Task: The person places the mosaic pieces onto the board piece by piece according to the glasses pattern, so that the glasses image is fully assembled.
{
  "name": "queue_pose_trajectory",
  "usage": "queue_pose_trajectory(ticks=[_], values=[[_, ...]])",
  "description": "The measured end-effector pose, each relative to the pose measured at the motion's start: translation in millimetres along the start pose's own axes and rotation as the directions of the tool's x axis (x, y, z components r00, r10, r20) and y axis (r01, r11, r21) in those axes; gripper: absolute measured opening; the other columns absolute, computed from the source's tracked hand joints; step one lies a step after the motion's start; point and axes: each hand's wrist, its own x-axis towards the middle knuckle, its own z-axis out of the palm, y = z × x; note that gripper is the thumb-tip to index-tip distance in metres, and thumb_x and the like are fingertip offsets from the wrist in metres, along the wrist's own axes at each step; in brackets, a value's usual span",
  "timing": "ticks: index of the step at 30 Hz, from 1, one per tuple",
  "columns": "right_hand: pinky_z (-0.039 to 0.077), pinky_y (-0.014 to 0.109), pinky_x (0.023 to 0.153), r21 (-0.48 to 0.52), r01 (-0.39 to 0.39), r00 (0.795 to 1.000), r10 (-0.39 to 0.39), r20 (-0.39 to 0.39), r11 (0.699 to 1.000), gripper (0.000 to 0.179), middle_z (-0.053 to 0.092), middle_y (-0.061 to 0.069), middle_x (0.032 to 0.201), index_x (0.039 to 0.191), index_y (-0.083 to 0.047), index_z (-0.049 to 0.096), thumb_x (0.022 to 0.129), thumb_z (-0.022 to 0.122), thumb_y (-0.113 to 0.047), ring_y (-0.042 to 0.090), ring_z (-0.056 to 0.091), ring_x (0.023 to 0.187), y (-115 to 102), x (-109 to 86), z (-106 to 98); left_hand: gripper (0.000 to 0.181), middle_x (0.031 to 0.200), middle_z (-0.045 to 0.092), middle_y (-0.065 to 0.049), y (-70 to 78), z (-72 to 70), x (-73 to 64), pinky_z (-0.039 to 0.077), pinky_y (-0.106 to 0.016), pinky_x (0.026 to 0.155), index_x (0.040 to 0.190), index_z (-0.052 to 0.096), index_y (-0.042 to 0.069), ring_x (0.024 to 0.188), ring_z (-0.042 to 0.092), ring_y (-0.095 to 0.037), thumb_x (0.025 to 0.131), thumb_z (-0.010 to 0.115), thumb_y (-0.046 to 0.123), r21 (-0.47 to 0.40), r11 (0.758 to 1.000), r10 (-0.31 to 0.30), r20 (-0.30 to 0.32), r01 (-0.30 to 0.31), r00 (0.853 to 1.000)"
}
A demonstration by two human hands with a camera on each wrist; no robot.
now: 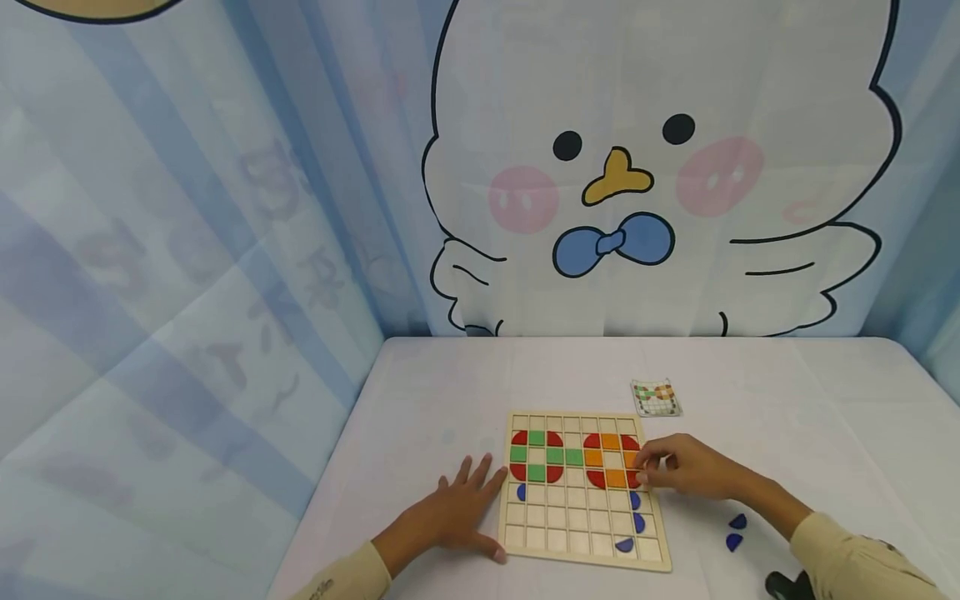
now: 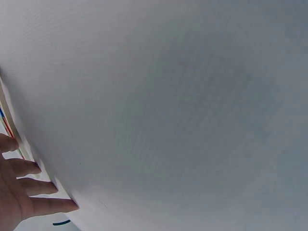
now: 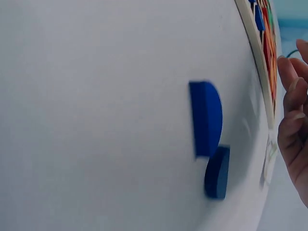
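Observation:
A wooden grid board [image 1: 585,562] lies on the table, holding red quarter-round pieces [image 1: 555,474], green squares [image 1: 536,437], orange squares [image 1: 610,442] and blue half-rounds [image 1: 624,545]. With fingers spread, my left hand [image 1: 457,512] rests at the board's left edge, thumb by the lower left corner. My right hand [image 1: 686,468] is over the upper right edge, bent fingertips at the orange and red pieces there. Thumb and forefinger stand apart, and no piece shows between them. In the right wrist view its fingers [image 3: 294,96] are loosely bent beside the board [image 3: 260,62].
Two loose blue half-rounds [image 1: 734,542] lie right of the board, seen closely as blue blocks [image 3: 207,120] in the right wrist view. A small pattern card [image 1: 656,398] lies behind the board. A black object [image 1: 783,586] sits near my right sleeve. A printed curtain [image 1: 615,300] hangs behind.

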Motion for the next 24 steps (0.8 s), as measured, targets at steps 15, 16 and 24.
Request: queue_pose_trajectory(ticks=[15,16,24], values=[[0.040,0.023,0.058,-0.015,-0.094,0.992,0.094,0.089,0.996,0.020,0.069,-0.006,0.098,0.107,-0.015,0.074,0.088,0.077,-0.021,0.006,0.050,0.069,38,-82.0,-40,0.117,0.169,0.015,-0.008,2.5,-0.5,-0.9,0.035,-0.069,0.108,0.161,0.022,0.030,0.154,0.017,-0.042,0.067,0.072,0.078,-0.002,1.000,0.002,0.013,-0.002,1.000],[0.040,0.023,0.058,-0.015,-0.080,0.993,0.081,0.091,0.997,0.019,0.069,-0.006,0.098,0.106,-0.015,0.075,0.088,0.076,-0.021,0.006,0.050,0.069,40,-84.6,-40,0.118,0.169,0.015,-0.008,2.6,-0.5,-1.1,0.035,-0.069,0.109,0.161,0.021,0.030,0.154,0.017,-0.041,0.067,0.071,0.079,0.000,1.000,0.001,0.012,-0.001,1.000],[0.039,0.023,0.057,0.007,-0.002,0.996,0.001,0.090,1.000,0.010,0.064,-0.006,0.092,0.100,-0.018,0.074,0.090,0.074,-0.017,0.007,0.051,0.072,52,-92.2,-38,0.118,0.169,0.015,-0.008,0.9,-0.5,-0.8,0.035,-0.068,0.109,0.161,0.021,0.030,0.154,0.017,-0.041,0.067,0.070,0.080,0.011,1.000,-0.003,0.009,0.003,1.000]])
